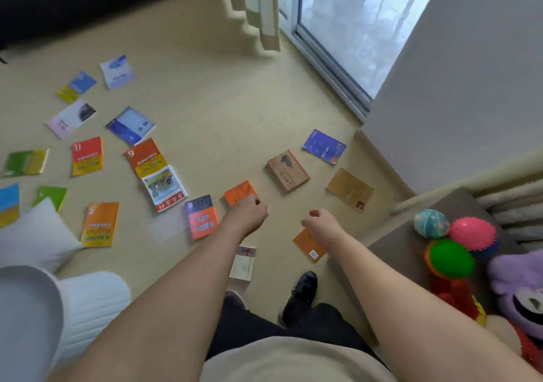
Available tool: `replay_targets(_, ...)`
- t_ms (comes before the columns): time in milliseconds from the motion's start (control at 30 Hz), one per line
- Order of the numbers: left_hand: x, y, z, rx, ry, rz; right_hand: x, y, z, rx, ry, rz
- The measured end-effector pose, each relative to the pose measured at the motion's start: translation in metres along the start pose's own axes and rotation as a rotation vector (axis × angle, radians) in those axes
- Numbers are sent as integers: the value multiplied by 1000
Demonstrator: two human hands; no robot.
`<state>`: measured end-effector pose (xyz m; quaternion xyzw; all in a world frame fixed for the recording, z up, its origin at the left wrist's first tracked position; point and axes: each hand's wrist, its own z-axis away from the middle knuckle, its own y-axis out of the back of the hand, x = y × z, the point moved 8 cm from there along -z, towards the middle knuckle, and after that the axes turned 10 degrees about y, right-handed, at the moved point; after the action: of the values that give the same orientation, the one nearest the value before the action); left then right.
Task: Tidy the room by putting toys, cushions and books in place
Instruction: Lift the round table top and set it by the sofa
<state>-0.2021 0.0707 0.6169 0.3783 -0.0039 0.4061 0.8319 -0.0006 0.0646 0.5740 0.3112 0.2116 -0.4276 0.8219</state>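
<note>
On floor, 12 o'clock: books (288, 170) lie scattered, waiting for collection.
Left hand (247, 213): fingers curled, holding nothing.
Right hand (322, 223): loosely curled, empty.

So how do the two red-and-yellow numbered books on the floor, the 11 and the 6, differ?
The book numbered 11 lies clear of its neighbours, while the book numbered 6 is partly covered at its near end by a white picture book. The 11 sits nearly square to the view; the 6 is turned more at an angle. The 11 lies farther left. Both lie flat, cover up, with red tops and yellow bottoms.
</note>
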Motion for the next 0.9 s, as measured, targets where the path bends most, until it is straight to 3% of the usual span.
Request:
replay_targets(333, -150, 47, -16, -15, 146, 184, -50, -131, 8, -105, 22, 113)
replay_targets(567, -229, 85, -26, 8, 203, 178, -74, -199, 12, -123, 35, 131)
replay_targets(733, -268, 114, -29, 104, 240, 299, -98, -242, 10, -192, 91, 181)
replay_targets(900, -319, 124, -31, 70, 259, 339, -132, -285, 11, -197, 112, 224)
